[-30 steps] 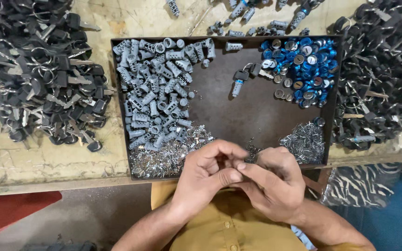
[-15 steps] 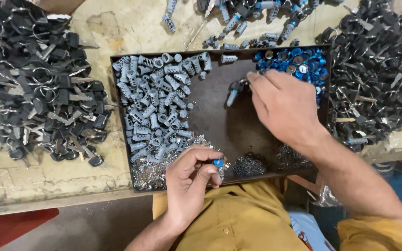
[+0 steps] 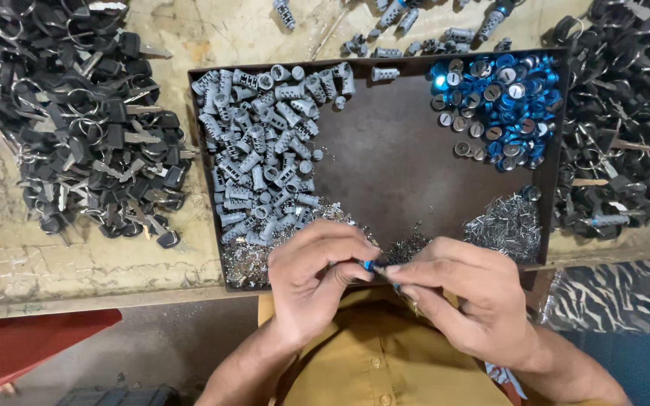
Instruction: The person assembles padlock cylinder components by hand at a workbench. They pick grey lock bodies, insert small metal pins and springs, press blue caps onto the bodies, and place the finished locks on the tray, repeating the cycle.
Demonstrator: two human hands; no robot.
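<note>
My left hand (image 3: 316,278) and my right hand (image 3: 460,297) meet over the near edge of a dark tray (image 3: 393,162). Together they pinch a small blue-tipped lock part (image 3: 371,265) between thumbs and fingertips. Inside the tray lie a heap of grey lock cylinders (image 3: 265,150) at the left, a heap of blue caps (image 3: 494,109) at the far right, small shiny metal bits (image 3: 253,256) at the near left and thin metal pins (image 3: 507,224) at the near right. The lower half of the held part is hidden by my fingers.
Black-headed keys on rings (image 3: 77,120) are piled on the worn bench left of the tray, and another such pile (image 3: 622,128) lies right of it. A few loose cylinders (image 3: 408,22) lie beyond the tray. A red object (image 3: 24,349) sits below the bench edge.
My right hand has come back from the blue caps at the far right of the tray and joined my left hand at the near edge, now pinching the small part with it.
</note>
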